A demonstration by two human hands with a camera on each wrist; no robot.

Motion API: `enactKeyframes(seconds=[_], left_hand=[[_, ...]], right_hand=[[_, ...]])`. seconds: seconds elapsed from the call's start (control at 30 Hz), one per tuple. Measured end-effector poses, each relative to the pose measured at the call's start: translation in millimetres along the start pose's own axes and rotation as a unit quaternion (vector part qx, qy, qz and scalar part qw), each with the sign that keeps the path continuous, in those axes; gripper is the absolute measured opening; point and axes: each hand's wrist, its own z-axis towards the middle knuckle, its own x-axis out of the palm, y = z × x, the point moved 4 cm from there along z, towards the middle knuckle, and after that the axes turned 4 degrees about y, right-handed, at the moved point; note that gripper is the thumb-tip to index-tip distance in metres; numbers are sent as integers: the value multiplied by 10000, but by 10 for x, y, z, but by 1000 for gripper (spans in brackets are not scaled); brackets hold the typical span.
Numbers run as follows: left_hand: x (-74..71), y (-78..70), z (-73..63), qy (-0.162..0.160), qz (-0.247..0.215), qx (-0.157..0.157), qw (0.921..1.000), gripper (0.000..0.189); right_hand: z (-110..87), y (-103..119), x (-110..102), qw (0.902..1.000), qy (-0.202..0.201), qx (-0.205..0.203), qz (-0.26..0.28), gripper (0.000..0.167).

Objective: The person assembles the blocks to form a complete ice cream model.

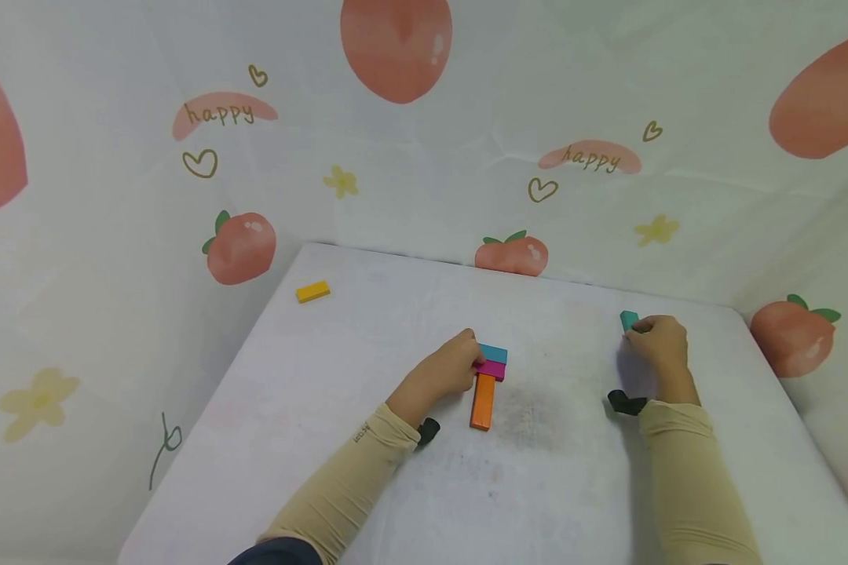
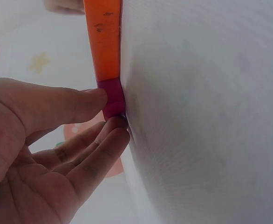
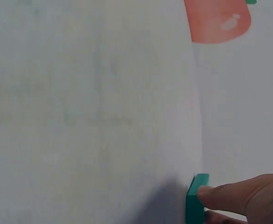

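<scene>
My left hand (image 1: 447, 367) is at the left end of a magenta block (image 1: 493, 370), which lies against a blue block (image 1: 495, 355) on its far side. In the left wrist view the thumb and fingertips pinch the end of the magenta block (image 2: 112, 99); the blue one is hidden there. An orange block (image 1: 483, 402) extends from the magenta block towards me, forming a T shape. Far to the right, my right hand (image 1: 660, 345) pinches a teal block (image 1: 629, 318) between thumb and fingers, with a shadow cast beside it on the table.
A yellow block (image 1: 313, 292) lies near the far left corner of the white table (image 1: 396, 298). Behind it hangs a pale cloth (image 1: 431, 157) printed with peaches, flowers and hearts. Dark wrist mounts (image 1: 626, 402) stick out from both sleeves.
</scene>
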Motion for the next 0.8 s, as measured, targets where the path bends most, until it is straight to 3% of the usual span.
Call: enactKeyframes(seconds=[0.8], left_hand=[[15,9,0,60,40,-141,9999,22]], right_hand=[[-47,639,405,9959,218,-839,245,37]])
